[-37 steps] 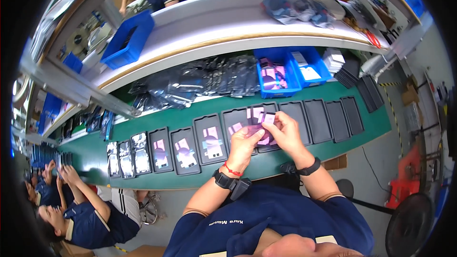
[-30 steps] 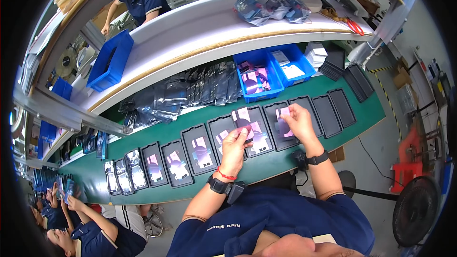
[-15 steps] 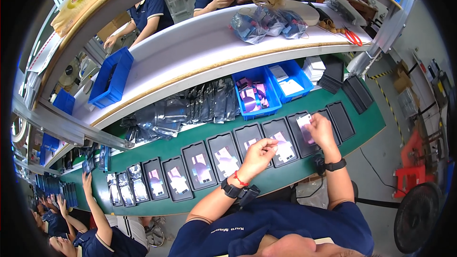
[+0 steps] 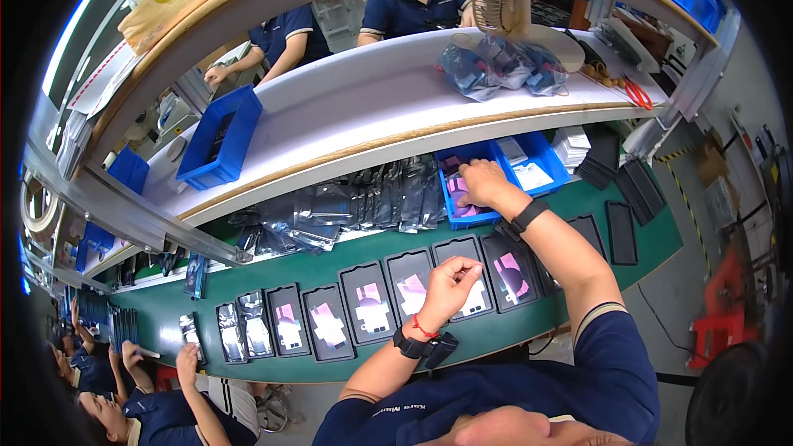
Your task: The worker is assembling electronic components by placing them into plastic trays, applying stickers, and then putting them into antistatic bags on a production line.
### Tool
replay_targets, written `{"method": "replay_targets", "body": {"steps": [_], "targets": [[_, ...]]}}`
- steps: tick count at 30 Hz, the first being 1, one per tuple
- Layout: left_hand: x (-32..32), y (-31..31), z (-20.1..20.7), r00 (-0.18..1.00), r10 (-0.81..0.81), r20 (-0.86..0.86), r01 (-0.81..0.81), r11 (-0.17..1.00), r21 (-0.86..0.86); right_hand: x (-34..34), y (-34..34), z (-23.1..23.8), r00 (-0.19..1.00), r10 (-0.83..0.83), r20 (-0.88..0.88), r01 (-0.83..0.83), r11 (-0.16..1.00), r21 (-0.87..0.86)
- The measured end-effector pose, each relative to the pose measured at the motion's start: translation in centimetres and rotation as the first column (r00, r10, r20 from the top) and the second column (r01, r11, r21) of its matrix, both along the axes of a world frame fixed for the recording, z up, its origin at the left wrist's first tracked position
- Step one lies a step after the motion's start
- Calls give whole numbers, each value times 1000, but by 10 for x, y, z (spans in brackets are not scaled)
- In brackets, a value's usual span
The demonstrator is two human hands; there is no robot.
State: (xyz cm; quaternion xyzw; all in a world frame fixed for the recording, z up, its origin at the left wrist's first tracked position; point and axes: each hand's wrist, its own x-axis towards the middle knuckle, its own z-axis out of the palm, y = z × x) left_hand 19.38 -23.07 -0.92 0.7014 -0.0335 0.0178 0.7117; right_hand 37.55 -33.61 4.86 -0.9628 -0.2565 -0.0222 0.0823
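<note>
My right hand reaches into a blue bin of pink-and-purple flat pieces. Its fingers and thumb are apart over the pieces, and no gripped piece shows. Above the row of black trays, my left hand is closed with fingertips pinched; what they hold, if anything, cannot be made out. A tray right of that hand contains a purple-and-white flat piece. Under my left hand, another tray is partly hidden. Similar pieces lie in the trays to the left, such as one pink-and-white piece.
Behind the trays lie dark shiny pouches under a white shelf. A second blue bin has white cards. Black trays are stacked at the right. A co-worker sits at the left; others are across the shelf.
My right hand has left the tray and moved up into the blue bin. The piece it held now lies in the tray. My left hand remains above the trays; the view has shifted.
</note>
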Motion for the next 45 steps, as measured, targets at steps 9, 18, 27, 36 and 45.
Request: {"method": "replay_targets", "body": {"steps": [9, 18, 27, 36, 45], "targets": [[-3, 3, 4, 1000, 17, 22, -18, 1000, 23, -15, 2, -5, 995, -7, 99, 2, 998, 56], [-2, 3, 9, 998, 58, -9, -58, 997, -59, -15, -56, 7, 894, 302, -330, 300, 143, 943], [5, -47, 39, 649, -745, -154, 300, 436, -848, -132, -113, 8, 856, 300, -421, 275, 425, 862], [-4, -91, 12, 699, -641, -318, 191, 596, -780, -132, -232, -24, 891, -221, -397, 382, -107, 918], [4, -111, 7, 887, -349, -301, 126, 813, -569, -159, -180, -14, 927, -366, -85, 289, 553, 782]]}}
